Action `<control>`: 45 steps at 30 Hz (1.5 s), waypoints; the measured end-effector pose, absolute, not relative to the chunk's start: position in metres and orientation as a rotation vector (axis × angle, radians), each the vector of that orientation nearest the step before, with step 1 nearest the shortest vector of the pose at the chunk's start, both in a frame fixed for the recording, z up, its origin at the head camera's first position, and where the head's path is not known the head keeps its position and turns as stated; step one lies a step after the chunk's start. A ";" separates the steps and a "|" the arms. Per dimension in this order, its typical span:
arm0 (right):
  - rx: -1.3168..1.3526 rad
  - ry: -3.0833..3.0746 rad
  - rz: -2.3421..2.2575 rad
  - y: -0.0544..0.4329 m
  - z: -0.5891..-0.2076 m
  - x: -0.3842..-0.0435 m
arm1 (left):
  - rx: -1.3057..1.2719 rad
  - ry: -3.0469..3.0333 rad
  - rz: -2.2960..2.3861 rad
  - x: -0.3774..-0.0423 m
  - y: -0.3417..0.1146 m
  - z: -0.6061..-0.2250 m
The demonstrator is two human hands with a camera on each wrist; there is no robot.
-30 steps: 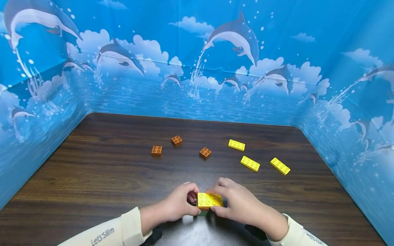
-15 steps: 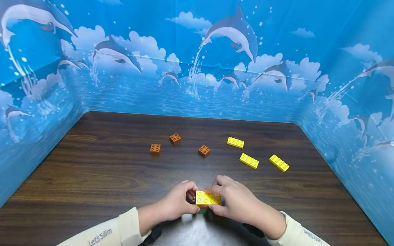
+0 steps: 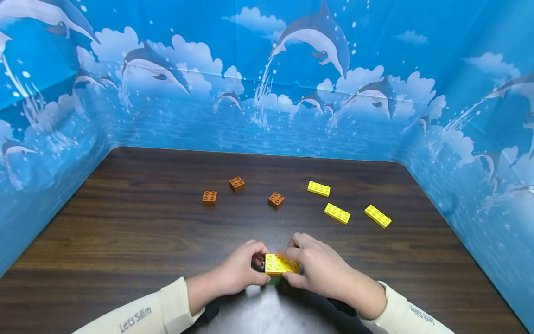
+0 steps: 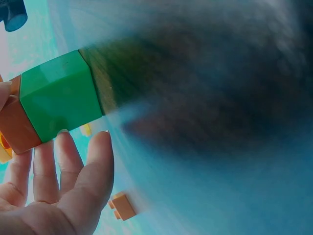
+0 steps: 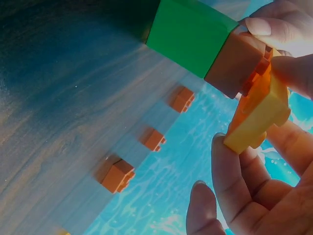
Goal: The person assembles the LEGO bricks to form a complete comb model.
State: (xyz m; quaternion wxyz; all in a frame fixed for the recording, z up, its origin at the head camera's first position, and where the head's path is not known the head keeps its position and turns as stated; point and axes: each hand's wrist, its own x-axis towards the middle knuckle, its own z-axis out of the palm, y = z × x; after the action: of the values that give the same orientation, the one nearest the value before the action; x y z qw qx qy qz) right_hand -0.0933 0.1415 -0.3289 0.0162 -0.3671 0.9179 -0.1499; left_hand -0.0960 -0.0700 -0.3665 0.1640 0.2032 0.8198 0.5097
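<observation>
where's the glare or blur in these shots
Head: mostly sharp, pale glare on the table at bottom centre; left wrist: dark, smeary blur over much of the right side, green block clearer; right wrist: upper left corner dark, upper right edge washed out.

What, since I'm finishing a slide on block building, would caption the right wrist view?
Right hand holds a yellow brick tilted over a brown brick on a green block.
</observation>
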 end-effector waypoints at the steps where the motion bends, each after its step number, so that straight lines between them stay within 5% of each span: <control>1: -1.147 2.855 -0.460 0.141 -0.329 -0.094 | 0.578 2.342 1.453 -0.096 -0.070 -0.366; 45: -0.991 2.673 -0.874 0.154 -0.343 -0.098 | 0.614 2.414 1.380 -0.093 -0.075 -0.357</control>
State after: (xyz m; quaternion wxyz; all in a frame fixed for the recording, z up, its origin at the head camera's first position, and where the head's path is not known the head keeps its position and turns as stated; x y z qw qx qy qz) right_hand -0.0981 0.1545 -0.3432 0.0796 -0.3312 0.8936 -0.2922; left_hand -0.0929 -0.0754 -0.3571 0.1465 0.2132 0.8386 0.4794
